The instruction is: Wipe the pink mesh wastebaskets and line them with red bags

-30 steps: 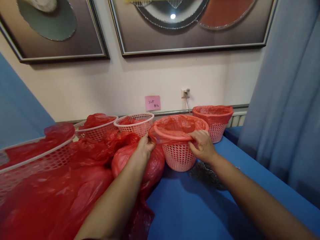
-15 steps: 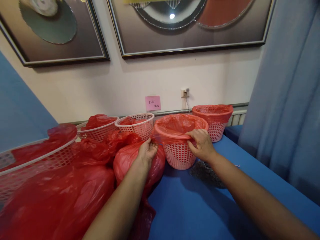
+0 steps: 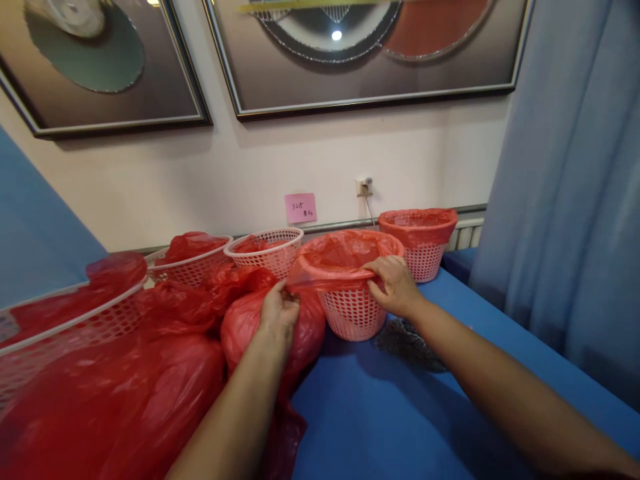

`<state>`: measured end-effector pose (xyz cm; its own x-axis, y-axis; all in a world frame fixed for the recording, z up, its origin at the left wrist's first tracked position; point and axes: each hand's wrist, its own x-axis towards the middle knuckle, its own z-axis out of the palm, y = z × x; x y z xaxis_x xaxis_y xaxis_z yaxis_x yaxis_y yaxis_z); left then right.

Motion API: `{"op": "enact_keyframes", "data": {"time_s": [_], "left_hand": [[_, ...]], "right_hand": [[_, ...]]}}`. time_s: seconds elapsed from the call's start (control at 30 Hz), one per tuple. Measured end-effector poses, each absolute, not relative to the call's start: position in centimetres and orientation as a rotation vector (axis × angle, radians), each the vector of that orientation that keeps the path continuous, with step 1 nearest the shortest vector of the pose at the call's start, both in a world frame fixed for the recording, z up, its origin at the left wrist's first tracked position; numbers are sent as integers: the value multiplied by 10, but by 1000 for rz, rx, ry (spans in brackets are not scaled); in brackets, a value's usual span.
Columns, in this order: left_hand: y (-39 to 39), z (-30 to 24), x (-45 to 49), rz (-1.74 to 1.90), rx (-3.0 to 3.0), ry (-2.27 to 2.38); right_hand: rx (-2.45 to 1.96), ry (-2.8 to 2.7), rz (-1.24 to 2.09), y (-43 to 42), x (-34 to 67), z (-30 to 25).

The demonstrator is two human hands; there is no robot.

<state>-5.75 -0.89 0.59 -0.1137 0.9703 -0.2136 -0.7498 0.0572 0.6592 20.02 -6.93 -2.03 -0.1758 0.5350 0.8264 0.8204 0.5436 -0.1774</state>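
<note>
A pink perforated plastic basket (image 3: 355, 313) stands on a blue surface, lined with a thin red plastic bag (image 3: 340, 250) whose edge folds over the rim. My left hand (image 3: 280, 310) pinches the bag's edge and holds it stretched out to the left of the basket. At the front right of the rim, my right hand (image 3: 395, 283) grips the rim and the bag over it, thumb below and fingers on top. Beneath and behind my left hand lies a full red plastic bag (image 3: 250, 327). A dark grey mesh-like bundle (image 3: 413, 343) rests below my right wrist.
Another pink lined basket (image 3: 423, 247) stands behind to the right. White-rimmed baskets (image 3: 267, 243) with red bags line the wall and left side. A large red bag (image 3: 115, 400) fills the lower left. A blue curtain (image 3: 560, 167) hangs at right; a socket (image 3: 364, 187) is on the wall.
My left hand has moved left, away from the basket, drawing the bag's edge out with it. My right hand keeps its grip on the rim. The view has shifted slightly.
</note>
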Motion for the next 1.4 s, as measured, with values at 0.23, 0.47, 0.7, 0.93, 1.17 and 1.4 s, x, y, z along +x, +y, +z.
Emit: {"op": "enact_keyframes", "data": {"time_s": [0.23,0.47,0.7,0.93,1.17,1.4], "left_hand": [[-34,15,-47,1974,693,793],[-37,26,-31,1622,1626,775],[-20,7,-35,1585,2085,926],[-8,-4,-40,1551,2564,970],[-9,-6,-42,1538,2626,992],[-18,-10,-26,1602,2622,1014]], "right_hand": [[-1032,-1703,-394,-73,201,-28],[-1079,-981,34,-60,191,-80],[-921,-623,734,-40,204,-67],[-908,-612,789,-37,214,-67],[-1094,-631,708,-33,222,-94],[-1006,-1225,-69,-84,190,-50]]}}
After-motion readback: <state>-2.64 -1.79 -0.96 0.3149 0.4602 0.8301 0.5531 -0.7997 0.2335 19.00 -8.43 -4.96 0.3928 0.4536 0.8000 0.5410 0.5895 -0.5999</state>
